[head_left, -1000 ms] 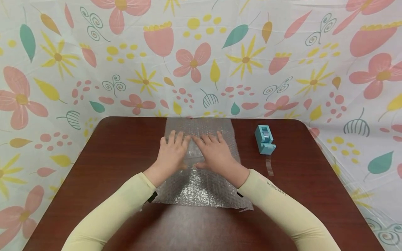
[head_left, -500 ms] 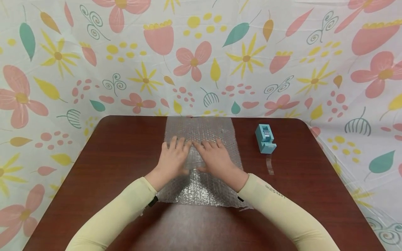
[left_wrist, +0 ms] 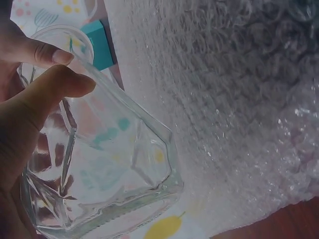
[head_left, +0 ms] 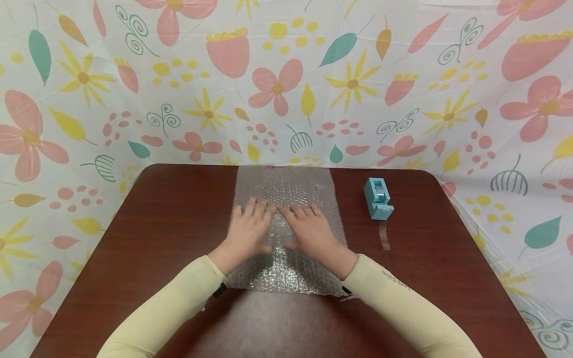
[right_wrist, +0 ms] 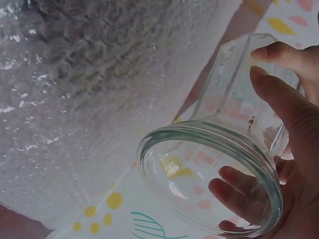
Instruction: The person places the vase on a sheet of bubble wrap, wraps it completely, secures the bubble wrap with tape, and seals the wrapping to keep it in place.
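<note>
A clear, faceted glass jar (left_wrist: 114, 144) lies on its side, its thick round rim (right_wrist: 214, 134) facing the camera in the right wrist view. In the head view the hands mostly cover it. Beneath spreads a sheet of bubble wrap (head_left: 286, 184). My left hand (head_left: 247, 228) holds one end of the jar, thumb on the near side and fingers over the top. At the other end my right hand (head_left: 313, 231) holds it likewise; some of its fingers show through the glass in the right wrist view. The two index fingertips nearly meet.
A light blue tape dispenser (head_left: 378, 199) stands on the brown table (head_left: 170, 223) to the right of the wrap. A strip of clear tape (head_left: 384, 235) hangs from its front onto the tabletop. Behind the table hangs a flower-patterned curtain (head_left: 277, 134).
Both hands have drawn a little toward the person along the bubble wrap, uncovering more of its far part. The tape dispenser has not moved.
</note>
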Demonstrator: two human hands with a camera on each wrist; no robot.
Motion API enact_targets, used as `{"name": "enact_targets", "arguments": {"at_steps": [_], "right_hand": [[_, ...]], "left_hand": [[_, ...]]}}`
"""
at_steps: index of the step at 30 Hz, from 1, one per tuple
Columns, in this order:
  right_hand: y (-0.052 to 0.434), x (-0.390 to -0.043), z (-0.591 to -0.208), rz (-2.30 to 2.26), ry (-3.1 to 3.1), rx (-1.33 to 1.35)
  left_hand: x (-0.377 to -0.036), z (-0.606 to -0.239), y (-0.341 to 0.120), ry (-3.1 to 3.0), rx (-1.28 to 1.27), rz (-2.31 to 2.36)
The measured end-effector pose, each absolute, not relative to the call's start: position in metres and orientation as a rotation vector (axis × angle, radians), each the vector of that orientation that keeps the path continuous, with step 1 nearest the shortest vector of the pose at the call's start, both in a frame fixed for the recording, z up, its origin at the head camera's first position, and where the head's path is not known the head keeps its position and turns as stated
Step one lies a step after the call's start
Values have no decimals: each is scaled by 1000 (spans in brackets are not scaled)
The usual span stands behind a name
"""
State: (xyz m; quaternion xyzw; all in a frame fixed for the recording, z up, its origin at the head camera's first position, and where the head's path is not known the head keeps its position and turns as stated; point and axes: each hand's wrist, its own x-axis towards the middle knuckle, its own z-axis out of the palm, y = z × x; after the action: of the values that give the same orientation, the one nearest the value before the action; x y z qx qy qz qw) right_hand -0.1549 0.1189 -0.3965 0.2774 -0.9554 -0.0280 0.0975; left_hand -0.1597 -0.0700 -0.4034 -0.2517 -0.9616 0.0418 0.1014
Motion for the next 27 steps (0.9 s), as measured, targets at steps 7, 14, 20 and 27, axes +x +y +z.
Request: {"name": "enact_targets", "arguments": {"at_steps": [7,14,20,27], "right_hand": [[122,-153,-401,-93,-2826,798],[123,-150,-405,-95,-2838,786],[124,-145,-410,-81,-2843,774],[124,-139,-416,5,-2888,743]], "left_hand": [[-158,-407,-69,-2797,-776,106],[-157,-411,-68,-2787,-777,130],[-155,-415,-67,-2820,-787,133],[-150,-418,-66,-2848,-807,172]]}}
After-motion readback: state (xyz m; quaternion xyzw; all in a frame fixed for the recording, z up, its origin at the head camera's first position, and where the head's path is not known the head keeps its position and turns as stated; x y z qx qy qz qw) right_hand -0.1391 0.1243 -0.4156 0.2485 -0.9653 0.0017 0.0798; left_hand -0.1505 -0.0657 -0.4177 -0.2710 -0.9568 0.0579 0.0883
